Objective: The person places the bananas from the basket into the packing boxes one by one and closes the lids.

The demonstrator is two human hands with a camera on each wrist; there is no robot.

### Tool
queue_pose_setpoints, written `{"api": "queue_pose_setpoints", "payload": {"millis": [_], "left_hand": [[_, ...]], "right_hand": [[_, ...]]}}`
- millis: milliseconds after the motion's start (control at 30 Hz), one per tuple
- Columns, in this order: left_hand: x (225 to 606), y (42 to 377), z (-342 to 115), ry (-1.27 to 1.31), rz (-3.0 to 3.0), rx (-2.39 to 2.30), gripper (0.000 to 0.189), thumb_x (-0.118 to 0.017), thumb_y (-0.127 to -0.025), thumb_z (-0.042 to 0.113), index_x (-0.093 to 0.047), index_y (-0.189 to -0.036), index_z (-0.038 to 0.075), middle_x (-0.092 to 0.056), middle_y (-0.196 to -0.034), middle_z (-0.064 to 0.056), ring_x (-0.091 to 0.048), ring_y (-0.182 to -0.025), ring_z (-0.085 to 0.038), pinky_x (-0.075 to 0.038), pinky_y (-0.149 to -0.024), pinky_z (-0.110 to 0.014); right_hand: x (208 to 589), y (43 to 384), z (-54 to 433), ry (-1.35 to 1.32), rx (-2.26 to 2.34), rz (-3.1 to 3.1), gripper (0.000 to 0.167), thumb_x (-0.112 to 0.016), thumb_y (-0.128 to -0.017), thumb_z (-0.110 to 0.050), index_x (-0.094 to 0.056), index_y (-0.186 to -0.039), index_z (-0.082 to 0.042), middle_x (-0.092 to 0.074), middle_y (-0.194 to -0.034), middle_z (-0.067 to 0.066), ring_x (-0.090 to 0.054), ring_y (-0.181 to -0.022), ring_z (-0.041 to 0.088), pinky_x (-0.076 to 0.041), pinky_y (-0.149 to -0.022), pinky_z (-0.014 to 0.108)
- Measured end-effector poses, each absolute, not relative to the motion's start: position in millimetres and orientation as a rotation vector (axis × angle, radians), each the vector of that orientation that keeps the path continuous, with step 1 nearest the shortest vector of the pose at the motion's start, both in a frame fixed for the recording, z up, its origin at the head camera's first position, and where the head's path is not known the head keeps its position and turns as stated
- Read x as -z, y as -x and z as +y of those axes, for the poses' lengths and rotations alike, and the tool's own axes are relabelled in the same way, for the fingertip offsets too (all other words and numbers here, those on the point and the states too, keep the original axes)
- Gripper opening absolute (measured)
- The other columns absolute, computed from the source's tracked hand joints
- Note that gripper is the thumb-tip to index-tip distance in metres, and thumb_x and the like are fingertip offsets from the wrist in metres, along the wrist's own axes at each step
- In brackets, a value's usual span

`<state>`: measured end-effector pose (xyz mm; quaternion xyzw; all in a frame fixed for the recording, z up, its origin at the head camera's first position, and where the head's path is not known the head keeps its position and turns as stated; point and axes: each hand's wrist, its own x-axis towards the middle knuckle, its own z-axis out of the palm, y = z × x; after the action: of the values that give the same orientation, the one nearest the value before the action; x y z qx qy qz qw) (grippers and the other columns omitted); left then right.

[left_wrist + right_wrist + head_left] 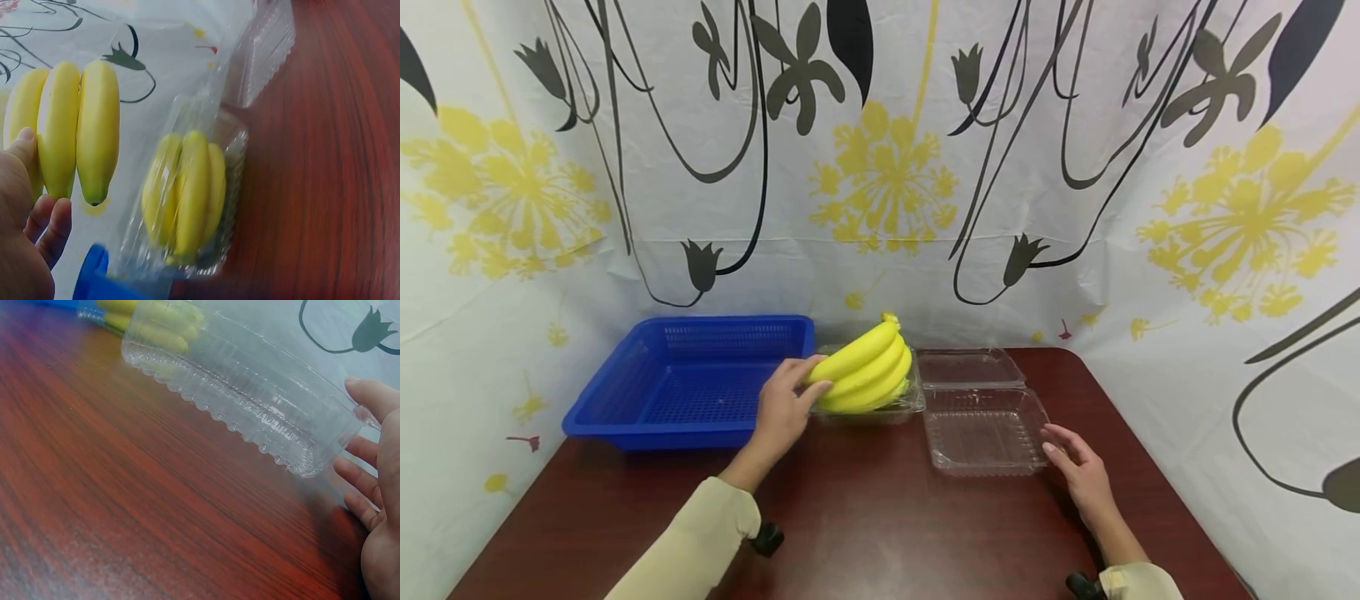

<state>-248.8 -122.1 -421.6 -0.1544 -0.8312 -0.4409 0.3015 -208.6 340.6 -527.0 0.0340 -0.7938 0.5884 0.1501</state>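
Observation:
My left hand (784, 408) grips a bunch of yellow bananas (868, 367) by its left end, thumb on one side and fingertips on the other. In the left wrist view that bunch is held up off the table, apart from a second bunch of bananas (190, 194), which lies in a clear plastic container (236, 150). At the right, an open clear plastic container (985, 433) rests on the table with its lid (970, 367) folded back toward the wall. My right hand (1081, 475) pinches this container's right rim between thumb and fingers.
A blue plastic basket (700, 392) with perforated walls stands at the back left, close beside the banana container. Behind the dark red wooden table (880, 517) hangs a white patterned sheet (880, 183), which also covers both sides.

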Motion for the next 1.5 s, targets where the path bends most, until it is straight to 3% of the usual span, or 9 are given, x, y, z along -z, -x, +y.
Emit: {"api": "queue_pose_setpoints", "payload": {"millis": [200,400,467,1133,1267,1500], "left_hand": [[430.7,248.2,-101.6,0.415,-2.185,1.251,0.035,-0.078,-0.083,0.024,-0.072,-0.116,0.017,-0.065,-0.098,-0.003,-0.06,-0.081,-0.015,-0.052,-0.063,-0.029],[438.4,245.0,-77.4,0.437,-2.115,1.418,0.037,-0.077,-0.084,0.021,-0.07,-0.119,0.01,-0.063,-0.096,-0.006,-0.055,-0.049,-0.009,-0.048,-0.04,-0.024],[439.5,244.6,-68.5,0.454,-2.095,1.455,0.039,-0.077,-0.085,0.02,-0.069,-0.12,0.006,-0.064,-0.098,-0.009,-0.054,-0.043,-0.008,-0.048,-0.039,-0.023],[466.2,240.1,0.5,0.43,-2.107,1.726,0.043,-0.073,-0.087,0.022,-0.065,-0.126,0.006,-0.062,-0.104,-0.011,-0.058,-0.047,-0.02,-0.052,-0.043,-0.029],[473.9,238.8,11.4,0.429,-2.179,1.649,0.041,-0.074,-0.086,0.027,-0.068,-0.124,0.011,-0.065,-0.103,-0.007,-0.061,-0.054,-0.017,-0.052,-0.048,-0.024],[473.5,236.5,23.4,0.479,-2.262,1.278,0.041,-0.072,-0.084,0.04,-0.071,-0.121,0.02,-0.069,-0.109,0.003,-0.064,-0.094,-0.012,-0.052,-0.078,-0.029]], "right_hand": [[526.1,209.7,336.7,-0.096,-1.7,-2.266,0.042,-0.06,-0.098,-0.016,-0.052,-0.134,0.004,-0.062,-0.122,-0.004,-0.053,-0.109,-0.003,-0.046,-0.082,0.012],[524.3,209.3,334.6,-0.088,-1.714,-2.253,0.043,-0.061,-0.098,-0.015,-0.052,-0.135,0.004,-0.062,-0.123,-0.002,-0.053,-0.109,-0.003,-0.046,-0.082,0.012],[523.7,208.9,334.7,-0.085,-1.714,-2.249,0.042,-0.061,-0.098,-0.015,-0.052,-0.134,0.004,-0.062,-0.122,-0.005,-0.053,-0.109,-0.003,-0.046,-0.082,0.011],[527.4,207.5,339.0,-0.094,-1.672,-2.281,0.043,-0.059,-0.099,-0.019,-0.051,-0.135,0.002,-0.061,-0.123,-0.008,-0.053,-0.11,-0.006,-0.046,-0.083,0.011],[527.5,206.7,336.8,-0.082,-1.658,-2.287,0.044,-0.059,-0.099,-0.02,-0.051,-0.135,0.002,-0.06,-0.124,-0.007,-0.052,-0.109,-0.006,-0.046,-0.083,0.011],[529.4,207.2,336.5,-0.066,-1.638,-2.307,0.044,-0.059,-0.099,-0.024,-0.052,-0.135,0.0,-0.059,-0.122,-0.013,-0.051,-0.111,-0.006,-0.045,-0.083,0.01]]}}
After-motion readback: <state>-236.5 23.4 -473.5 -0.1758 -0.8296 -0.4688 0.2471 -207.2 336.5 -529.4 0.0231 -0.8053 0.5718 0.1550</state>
